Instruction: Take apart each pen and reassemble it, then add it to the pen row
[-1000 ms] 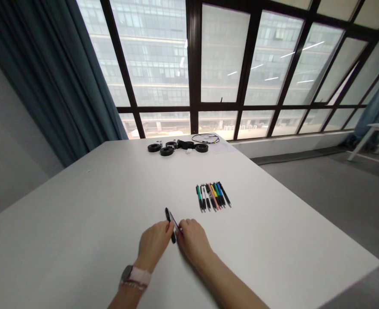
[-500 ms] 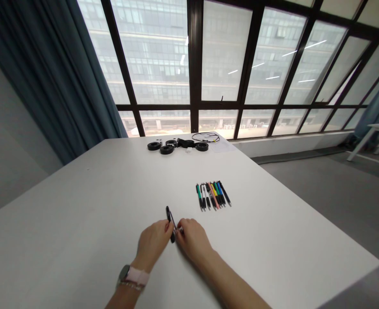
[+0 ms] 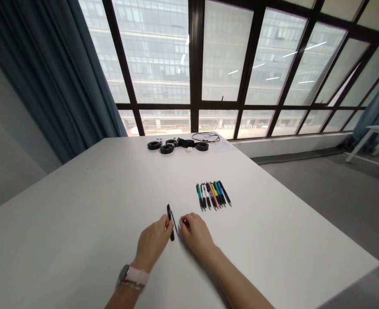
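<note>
Head: left hand gripping black pen

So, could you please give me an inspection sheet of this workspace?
Surface: white table, matte, mostly bare.
Job's things: black pen with a thin part beside it, between both hands.
Clutter: row of pens, side by side; black rings at the far edge.
Grippers: left hand pinches the black pen; right hand pinches a small piece, too small to identify.
Cables: thin black cable looped by the rings.
Surroundings: large window, blue curtain, grey floor.
</note>
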`<action>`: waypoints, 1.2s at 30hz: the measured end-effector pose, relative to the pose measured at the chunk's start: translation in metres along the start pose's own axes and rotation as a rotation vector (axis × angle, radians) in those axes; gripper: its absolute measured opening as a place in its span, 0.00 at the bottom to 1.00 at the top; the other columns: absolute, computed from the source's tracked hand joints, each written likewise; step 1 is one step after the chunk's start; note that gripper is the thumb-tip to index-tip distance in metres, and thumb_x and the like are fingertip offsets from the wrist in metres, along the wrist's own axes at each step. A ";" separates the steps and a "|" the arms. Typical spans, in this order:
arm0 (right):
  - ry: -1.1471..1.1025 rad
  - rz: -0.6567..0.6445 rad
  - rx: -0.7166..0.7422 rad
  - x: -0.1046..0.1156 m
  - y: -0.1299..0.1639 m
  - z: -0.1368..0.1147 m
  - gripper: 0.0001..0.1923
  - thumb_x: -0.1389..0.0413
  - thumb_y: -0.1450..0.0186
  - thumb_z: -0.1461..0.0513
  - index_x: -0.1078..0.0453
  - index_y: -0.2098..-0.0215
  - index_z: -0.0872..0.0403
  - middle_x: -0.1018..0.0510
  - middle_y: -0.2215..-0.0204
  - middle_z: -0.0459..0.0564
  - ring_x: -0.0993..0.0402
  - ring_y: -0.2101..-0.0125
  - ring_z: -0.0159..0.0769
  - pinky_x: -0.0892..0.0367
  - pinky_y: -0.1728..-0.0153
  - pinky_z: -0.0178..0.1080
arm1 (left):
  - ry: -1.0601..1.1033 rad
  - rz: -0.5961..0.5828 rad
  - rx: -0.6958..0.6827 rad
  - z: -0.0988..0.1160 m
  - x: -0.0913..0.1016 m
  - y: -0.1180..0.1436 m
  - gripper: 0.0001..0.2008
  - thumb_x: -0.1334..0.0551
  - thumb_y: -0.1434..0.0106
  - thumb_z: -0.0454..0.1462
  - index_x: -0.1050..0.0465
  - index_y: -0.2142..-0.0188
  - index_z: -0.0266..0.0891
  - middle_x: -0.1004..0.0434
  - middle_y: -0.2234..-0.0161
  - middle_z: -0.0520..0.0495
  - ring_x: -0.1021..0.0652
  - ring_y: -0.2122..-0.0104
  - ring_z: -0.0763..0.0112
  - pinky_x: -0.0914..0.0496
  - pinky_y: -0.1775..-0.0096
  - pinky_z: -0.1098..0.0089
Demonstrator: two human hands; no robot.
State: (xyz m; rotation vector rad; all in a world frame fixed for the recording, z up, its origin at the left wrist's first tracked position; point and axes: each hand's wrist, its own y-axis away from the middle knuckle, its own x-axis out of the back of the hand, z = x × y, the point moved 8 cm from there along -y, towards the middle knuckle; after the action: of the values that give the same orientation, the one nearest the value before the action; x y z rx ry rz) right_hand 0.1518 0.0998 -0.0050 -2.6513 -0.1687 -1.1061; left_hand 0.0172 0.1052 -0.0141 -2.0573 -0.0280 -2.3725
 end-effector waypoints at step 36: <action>0.074 -0.050 0.055 -0.005 0.002 -0.005 0.09 0.48 0.39 0.69 0.30 0.61 0.55 0.25 0.67 0.49 0.32 0.64 0.36 0.41 0.63 0.35 | -0.167 0.015 -0.137 0.003 -0.011 -0.001 0.16 0.59 0.31 0.35 0.33 0.61 0.39 0.23 0.66 0.43 0.22 0.66 0.64 0.34 0.69 0.69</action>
State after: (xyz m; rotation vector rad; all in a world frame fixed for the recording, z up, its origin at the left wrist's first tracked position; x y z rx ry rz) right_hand 0.1459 0.0967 -0.0055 -2.5663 -0.2491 -1.1964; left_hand 0.0214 0.1065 -0.0245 -2.3020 0.1544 -2.2465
